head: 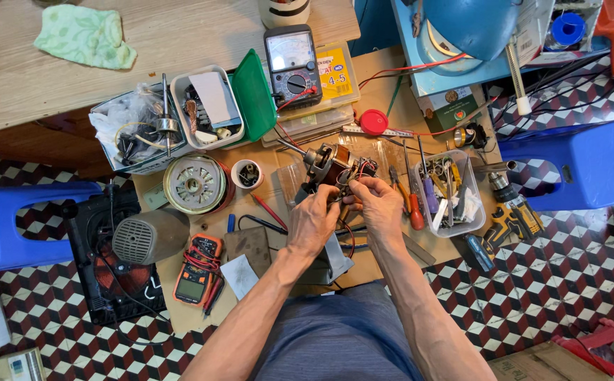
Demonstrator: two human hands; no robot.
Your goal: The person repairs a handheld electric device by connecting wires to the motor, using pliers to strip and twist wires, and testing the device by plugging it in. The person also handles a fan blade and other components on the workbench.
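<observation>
A small electric motor [329,164] with copper windings, a steel shaft and loose wires sits above a cardboard sheet [264,271] on the patterned floor. My left hand [314,217] grips the motor's near side from below. At the motor's right side, my right hand [377,201] pinches its wires between thumb and fingers. Both forearms reach forward from my lap.
An analogue meter [292,65] and a yellow box lie beyond the motor. A clear tray of tools [449,192] sits right, a round rotor plate [194,183] and parts boxes [201,107] left. An orange multimeter [198,270], grey fan housing [148,236], cordless drill [508,212] and blue stools [589,164] surround.
</observation>
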